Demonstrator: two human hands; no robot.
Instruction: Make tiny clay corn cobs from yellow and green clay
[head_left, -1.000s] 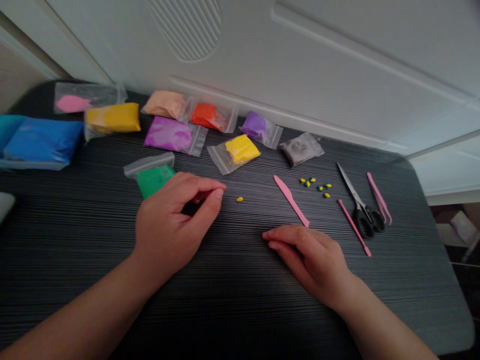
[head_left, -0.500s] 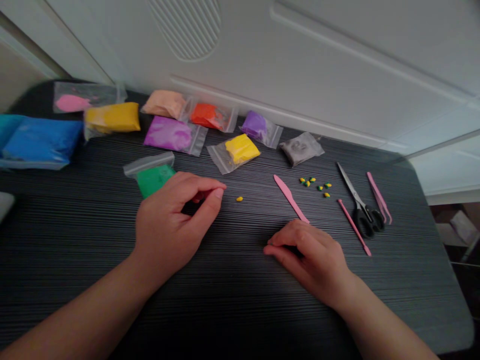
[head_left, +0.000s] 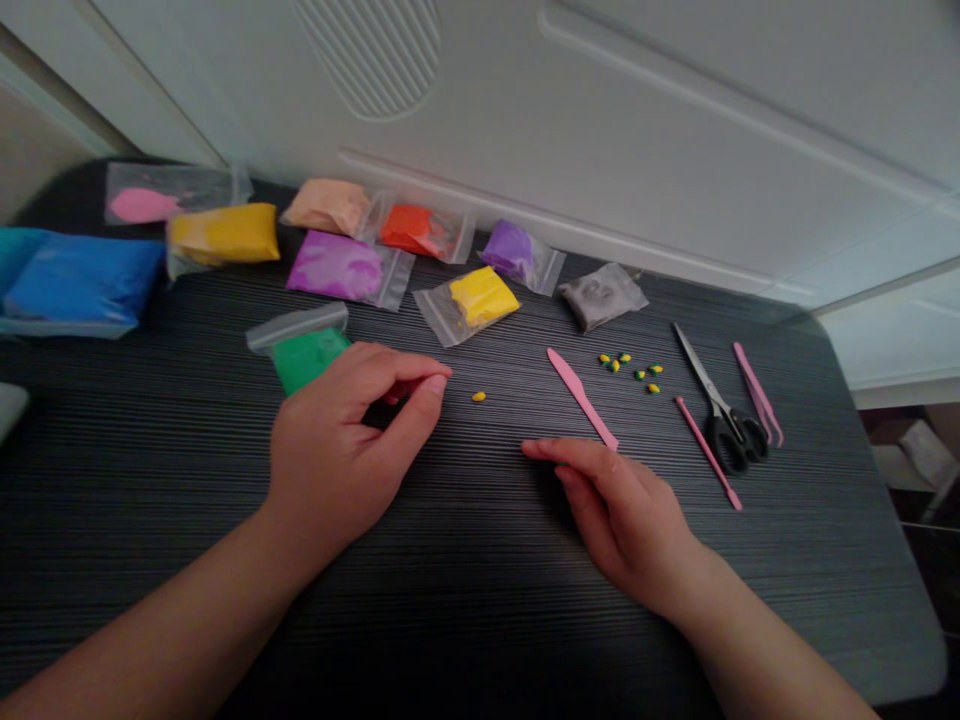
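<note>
My left hand [head_left: 352,440] is closed in a pinch beside the green clay bag [head_left: 307,358]; whatever lies between thumb and forefinger, if anything, is hidden. A small yellow clay piece [head_left: 478,397] rests on the table just right of those fingertips. My right hand [head_left: 622,510] is open, its forefinger stretched out to the left and the thumb apart beneath it. Nothing shows in its fingers. Just beyond that hand lies a pink plastic knife [head_left: 582,398], its lower end close to the knuckles. Several tiny yellow-and-green clay pieces [head_left: 627,366] are grouped to the knife's right.
Black-handled scissors [head_left: 720,410], pink tweezers [head_left: 757,395] and a thin pink tool [head_left: 709,453] lie on the right. Bags of coloured clay line the back, among them a yellow bag [head_left: 484,297], a grey bag [head_left: 602,297] and a large blue bag [head_left: 86,282]. Behind rises a white panel [head_left: 480,120].
My right hand's fingers have parted from a pinch, and the forefinger now extends up and to the left. My left hand and the yellow clay piece have stayed put.
</note>
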